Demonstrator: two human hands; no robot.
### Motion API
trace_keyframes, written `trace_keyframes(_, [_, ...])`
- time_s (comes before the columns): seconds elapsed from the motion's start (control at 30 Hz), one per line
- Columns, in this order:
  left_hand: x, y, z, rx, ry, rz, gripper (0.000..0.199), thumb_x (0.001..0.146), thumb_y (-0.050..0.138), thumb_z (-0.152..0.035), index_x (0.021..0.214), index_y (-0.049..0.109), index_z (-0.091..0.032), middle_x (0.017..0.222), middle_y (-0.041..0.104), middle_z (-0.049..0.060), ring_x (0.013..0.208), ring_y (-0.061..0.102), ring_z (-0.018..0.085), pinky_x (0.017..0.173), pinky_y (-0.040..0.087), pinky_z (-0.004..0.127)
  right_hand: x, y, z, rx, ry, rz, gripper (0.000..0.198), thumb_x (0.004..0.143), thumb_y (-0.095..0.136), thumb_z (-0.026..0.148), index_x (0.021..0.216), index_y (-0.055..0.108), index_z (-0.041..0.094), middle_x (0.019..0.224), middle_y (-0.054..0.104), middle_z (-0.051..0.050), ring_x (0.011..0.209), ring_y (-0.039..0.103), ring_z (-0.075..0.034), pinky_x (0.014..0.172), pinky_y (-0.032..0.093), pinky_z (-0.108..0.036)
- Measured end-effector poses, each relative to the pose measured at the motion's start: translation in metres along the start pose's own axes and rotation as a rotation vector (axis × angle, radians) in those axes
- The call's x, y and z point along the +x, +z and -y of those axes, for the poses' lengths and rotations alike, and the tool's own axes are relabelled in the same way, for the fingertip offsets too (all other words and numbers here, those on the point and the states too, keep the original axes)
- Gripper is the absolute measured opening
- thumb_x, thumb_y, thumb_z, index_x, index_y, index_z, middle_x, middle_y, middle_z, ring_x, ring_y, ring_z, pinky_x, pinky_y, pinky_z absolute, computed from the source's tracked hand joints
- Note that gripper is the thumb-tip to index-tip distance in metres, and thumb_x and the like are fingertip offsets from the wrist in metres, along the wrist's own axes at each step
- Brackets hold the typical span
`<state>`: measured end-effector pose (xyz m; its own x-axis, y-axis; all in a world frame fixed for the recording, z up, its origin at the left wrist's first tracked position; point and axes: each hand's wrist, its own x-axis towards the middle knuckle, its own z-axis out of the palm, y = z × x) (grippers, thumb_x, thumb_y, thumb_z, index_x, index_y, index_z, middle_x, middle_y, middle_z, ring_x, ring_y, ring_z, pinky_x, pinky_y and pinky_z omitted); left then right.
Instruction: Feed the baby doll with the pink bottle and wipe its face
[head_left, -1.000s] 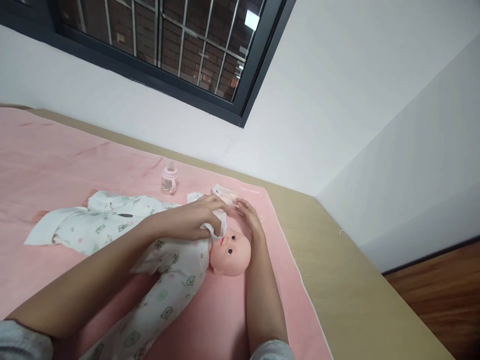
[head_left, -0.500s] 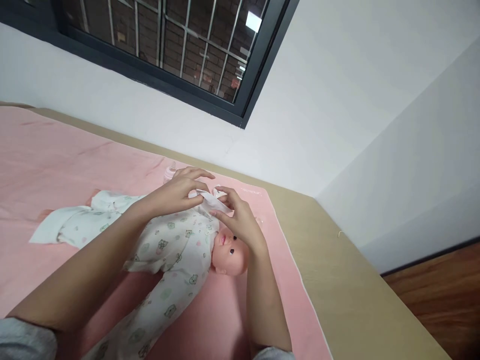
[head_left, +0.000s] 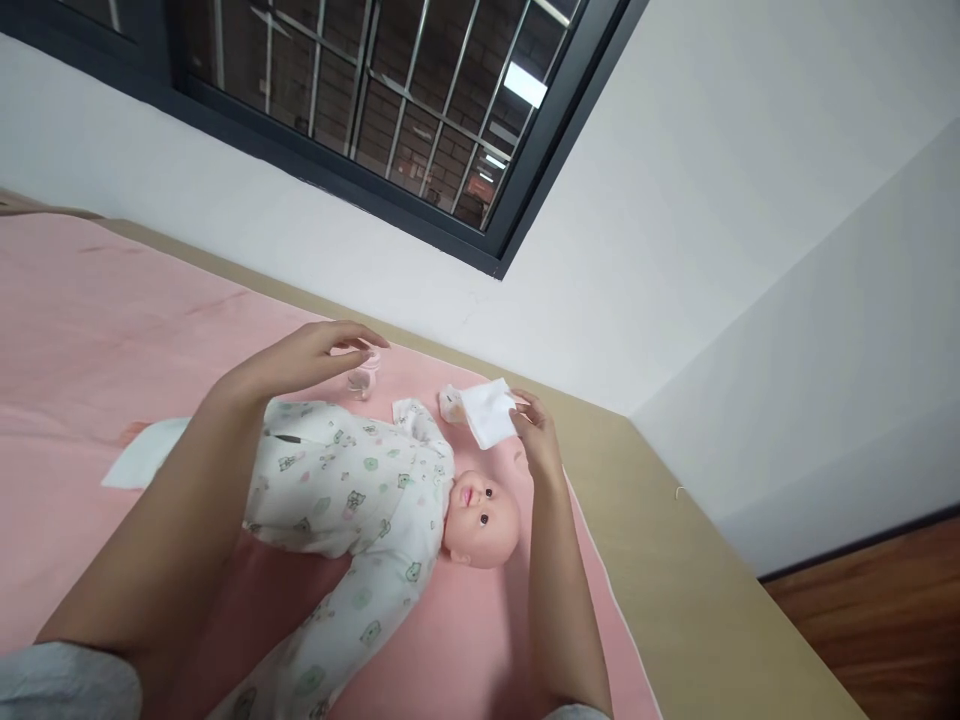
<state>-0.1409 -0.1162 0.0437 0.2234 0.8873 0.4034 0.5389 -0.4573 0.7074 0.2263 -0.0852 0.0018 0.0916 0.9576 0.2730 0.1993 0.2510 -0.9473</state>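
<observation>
A baby doll [head_left: 484, 515] in white pyjamas with a small green and pink print lies on its back, head toward the right. My right hand [head_left: 536, 428], beyond the doll's head, pinches the right edge of a small white cloth [head_left: 491, 413]. A small pale printed thing [head_left: 451, 403] sits at the cloth's left edge; its kind is unclear. Over the doll's far side, my left hand [head_left: 330, 352] is stretched out with thumb and fingers apart. Its fingertips are at the top of a small clear and pink bottle [head_left: 363, 382]; whether they touch it, I cannot tell.
A pink mat [head_left: 457, 640] lies under the doll on a wooden tabletop [head_left: 675, 560]. Behind it rises a white wall [head_left: 420, 290] with a dark-framed, barred window [head_left: 495, 255]. Brown wood panelling [head_left: 885, 600] shows at the lower right.
My hands have moved apart: the right one carried the white cloth to the right, away from the doll's chest, and the left let go of it and shifted left to the bottle.
</observation>
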Motion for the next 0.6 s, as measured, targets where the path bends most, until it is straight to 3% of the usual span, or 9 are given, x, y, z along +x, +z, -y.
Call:
trace_keyframes(0.1, [-0.001,-0.008,0.011,-0.025,-0.028,0.017,0.039,0.09,0.053,-0.048,0.117,0.069,-0.025,0.127,0.068,0.001,0.113,0.063,0.022,0.102,0.048,0.035,0.017,-0.014,-0.022,-0.108,0.085,-0.004,0.032,0.064,0.061,0.03,0.091,0.074,0.016,0.099,0.07,-0.006,0.076,0.057,-0.015,0.067,0.044,-0.027])
trace_keyframes(0.2, [-0.003,-0.013,0.018,0.004,-0.051,0.036,0.041,0.09,0.052,-0.053,0.115,0.069,-0.026,0.126,0.068,0.001,0.113,0.063,0.023,0.1,0.05,0.036,0.028,-0.024,-0.036,-0.157,0.175,-0.013,0.032,0.059,0.058,0.026,0.085,0.075,0.016,0.094,0.072,-0.007,0.078,0.06,-0.017,0.07,0.047,-0.029])
trace_keyframes(0.33, [-0.005,-0.018,0.021,0.044,-0.089,0.07,0.046,0.086,0.051,-0.06,0.114,0.071,-0.027,0.126,0.069,0.001,0.116,0.063,0.026,0.097,0.052,0.037,0.038,-0.021,-0.039,-0.207,0.186,0.016,0.039,0.06,0.057,0.024,0.093,0.077,0.016,0.101,0.073,-0.008,0.084,0.063,-0.019,0.076,0.051,-0.03])
trace_keyframes(0.6, [-0.011,-0.023,0.023,0.053,-0.124,0.152,0.052,0.087,0.051,-0.066,0.125,0.067,-0.034,0.133,0.065,-0.003,0.123,0.059,0.026,0.102,0.049,0.032,0.073,0.011,-0.024,-0.093,0.075,0.192,0.051,0.072,0.066,0.025,0.123,0.068,0.02,0.117,0.07,-0.006,0.093,0.065,-0.016,0.089,0.053,-0.032])
